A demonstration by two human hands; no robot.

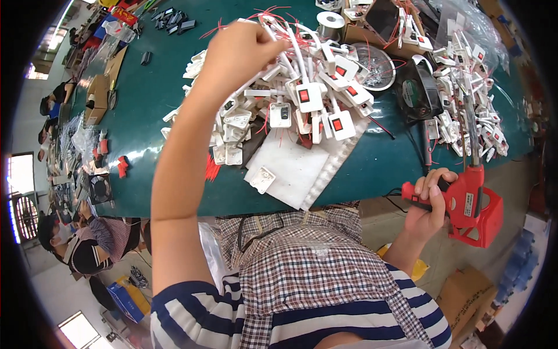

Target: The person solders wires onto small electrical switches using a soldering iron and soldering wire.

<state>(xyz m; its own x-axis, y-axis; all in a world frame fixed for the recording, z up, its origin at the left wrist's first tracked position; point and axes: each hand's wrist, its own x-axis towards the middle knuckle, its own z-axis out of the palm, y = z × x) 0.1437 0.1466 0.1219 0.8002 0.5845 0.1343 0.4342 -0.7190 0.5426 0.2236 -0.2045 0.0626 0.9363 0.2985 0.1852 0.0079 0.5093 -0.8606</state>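
Observation:
My left hand (241, 51) reaches over a heap of white plastic parts with red rocker switches (310, 96), white stems and thin red wires. Its fingers are closed among the stems at the top of the heap; what lies between them is hidden. In my right hand (428, 203) is a red soldering gun (468, 202) with a long metal barrel, its tip pointing away from me over more white parts. Below the heap lies a white foam pad (290, 168), on which a small white plate (263, 180) rests by itself.
A solder wire spool (330, 23), a clear round dish (378, 67) and a black fan (419, 87) stand behind the heap. White switch parts (494, 131) cover the right of the green table (139, 174). Further left, a person (87, 241) sits beside the table.

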